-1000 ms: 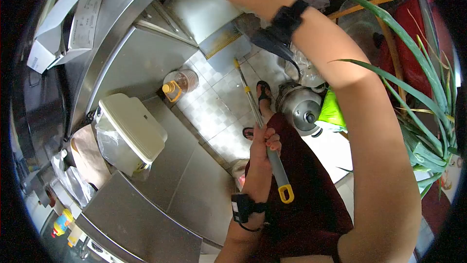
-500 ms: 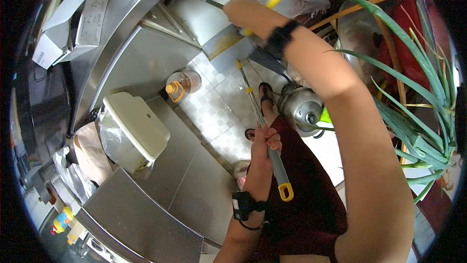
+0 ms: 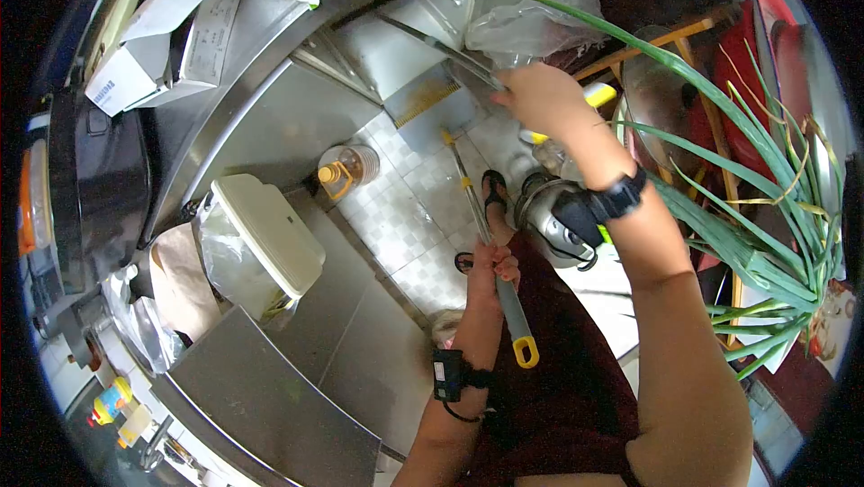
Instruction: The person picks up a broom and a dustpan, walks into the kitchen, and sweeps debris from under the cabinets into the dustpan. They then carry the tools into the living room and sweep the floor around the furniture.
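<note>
My left hand (image 3: 493, 266) is closed round the grey grip (image 3: 514, 311) of a long-handled dustpan, below a thin metal pole (image 3: 472, 203). The grip ends in a yellow loop. The grey dustpan (image 3: 434, 118), with a row of yellowish teeth, lies at the pole's far end over the tiled floor. My right hand (image 3: 544, 100) is closed on a metal stick (image 3: 436, 46) that slopes up to the left. Partly hidden behind this hand is a yellow and pale piece (image 3: 598, 95); whether it joins the stick cannot be made out.
An oil bottle (image 3: 351, 170) stands on tiles (image 3: 396, 208) by the cabinets. A metal pot (image 3: 549, 221) is beside my foot (image 3: 495, 194). Long green onions (image 3: 765, 262) spread at right. A lidded container (image 3: 265, 235) and an open carton (image 3: 148, 64) occupy the left counter.
My right hand has moved right and down, with the stick and the yellow piece shifting too. My left hand keeps its hold on the grip. The view has shifted slightly.
</note>
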{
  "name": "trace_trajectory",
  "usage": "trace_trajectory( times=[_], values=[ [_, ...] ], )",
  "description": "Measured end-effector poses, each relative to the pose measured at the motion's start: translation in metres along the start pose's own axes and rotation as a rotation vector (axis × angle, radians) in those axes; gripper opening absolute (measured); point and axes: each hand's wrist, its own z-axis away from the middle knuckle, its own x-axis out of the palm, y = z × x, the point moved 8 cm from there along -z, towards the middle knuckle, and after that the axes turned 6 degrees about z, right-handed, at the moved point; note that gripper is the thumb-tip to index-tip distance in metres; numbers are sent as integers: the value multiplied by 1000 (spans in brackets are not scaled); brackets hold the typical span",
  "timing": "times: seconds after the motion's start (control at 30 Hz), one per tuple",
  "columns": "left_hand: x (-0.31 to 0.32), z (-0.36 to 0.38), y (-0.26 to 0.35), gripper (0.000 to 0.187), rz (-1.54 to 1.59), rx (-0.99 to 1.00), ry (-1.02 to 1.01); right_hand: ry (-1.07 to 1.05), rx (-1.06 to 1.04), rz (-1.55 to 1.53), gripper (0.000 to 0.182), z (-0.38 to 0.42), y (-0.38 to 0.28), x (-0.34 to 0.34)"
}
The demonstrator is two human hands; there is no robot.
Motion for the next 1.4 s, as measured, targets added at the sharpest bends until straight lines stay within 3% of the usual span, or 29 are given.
trace_trajectory(
  times=[0.2, 0.3, 0.37, 0.47, 0.57, 0.77, 0.93, 0.97, 1.0, 1.07, 1.13, 1.17, 1.27, 1.33, 1.4],
  values=[
    [-3, -2, -5, 19, 37, -33, -13, 69, -118, -220, 34, -135, -58, 46],
    [-3, -1, -1, 17, -37, 20, -30, 73, -140, -283, 34, -165, -70, 75],
    [2, -2, 1, 16, -85, 45, -39, 72, -225, -176, 35, -139, -65, 79],
    [8, 1, 3, 15, -99, 59, -12, -184, -38, -211, 32, -73, -29, 96],
    [7, -1, 3, 14, -75, 62, 13, -243, 27, -147, 28, 20, -8, 71],
    [6, -3, 3, 12, -37, 39, -19, -106, 106, -201, 29, 118, 19, -1],
    [-1, -7, 2, 10, -38, 34, -42, 3, 149, -621, 27, 87, 26, 40],
    [-3, -8, 1, 11, -40, 16, -41, -132, 285, -882, 26, 72, 20, 50],
    [-4, -8, 2, 12, -42, -2, -39, -27, 201, -1087, 28, 48, 10, 56],
    [-3, -8, 3, 13, -25, -15, -33, -98, 324, -1611, 30, 21, -8, 73],
    [4, -5, 1, 16, 11, -8, -25, -40, 363, -1874, 30, -20, -18, 92],
    [4, -5, -1, 15, 41, -7, -9, 1, 140, -1781, 29, -49, -22, 95],
    [3, -6, -9, 13, 130, -22, 14, -222, -5, -2123, 29, -104, -47, 101],
    [2, -6, -16, 11, 182, -60, -2, 100, -307, -1817, 27, -180, -30, 127],
    [-7, -11, -12, 12, 19, -8, -13, -273, -6, -2359, 26, -186, -32, 134]
  ],
)
